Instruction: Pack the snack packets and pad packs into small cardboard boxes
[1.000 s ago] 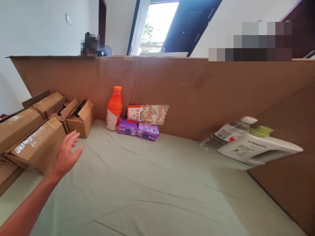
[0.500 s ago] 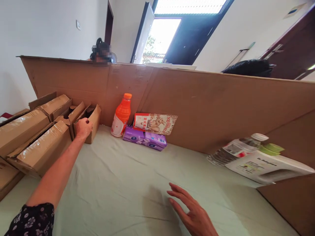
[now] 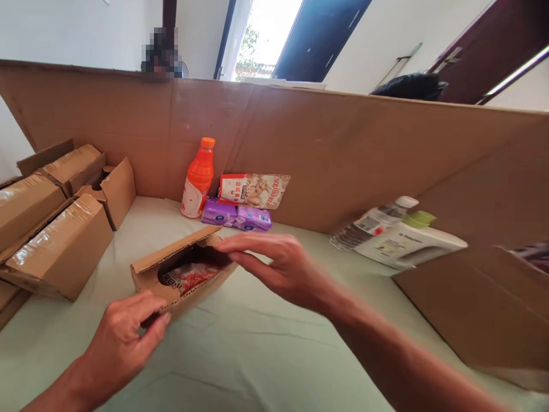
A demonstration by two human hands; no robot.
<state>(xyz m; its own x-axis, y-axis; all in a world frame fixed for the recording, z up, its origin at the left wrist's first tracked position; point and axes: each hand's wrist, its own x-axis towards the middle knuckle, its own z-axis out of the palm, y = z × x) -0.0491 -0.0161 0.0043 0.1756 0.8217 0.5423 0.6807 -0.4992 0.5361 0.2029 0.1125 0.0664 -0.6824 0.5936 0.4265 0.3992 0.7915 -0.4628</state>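
In the head view, an open cardboard box [image 3: 148, 264] is held between my two hands above the pale green cloth [image 3: 240, 366]. My left hand [image 3: 132, 323] pinches its near left edge, thumb and fingers closed on the cardboard. On the far right end, my right hand [image 3: 274, 263] grips the rim with its fingertips at the opening. Inside the box lies a red and white package [image 3: 193, 276] with printed characters; the rest of its contents is hidden. The box is tilted, its opening turned toward me.
Several cardboard boxes [image 3: 64, 240] stand at the left. Along the cardboard wall [image 3: 343, 154] are an orange bottle [image 3: 199, 177], purple packs [image 3: 235, 215] and a squirrel-printed bag [image 3: 255, 190]. A clear bottle [image 3: 366, 226] and a white jug [image 3: 412, 243] lie right. Someone's head [image 3: 160, 54] shows beyond.
My left hand has brought one box from the left group toward me. My right hand has moved up and left from over the cloth and now grips the box's far end. The view has shifted.
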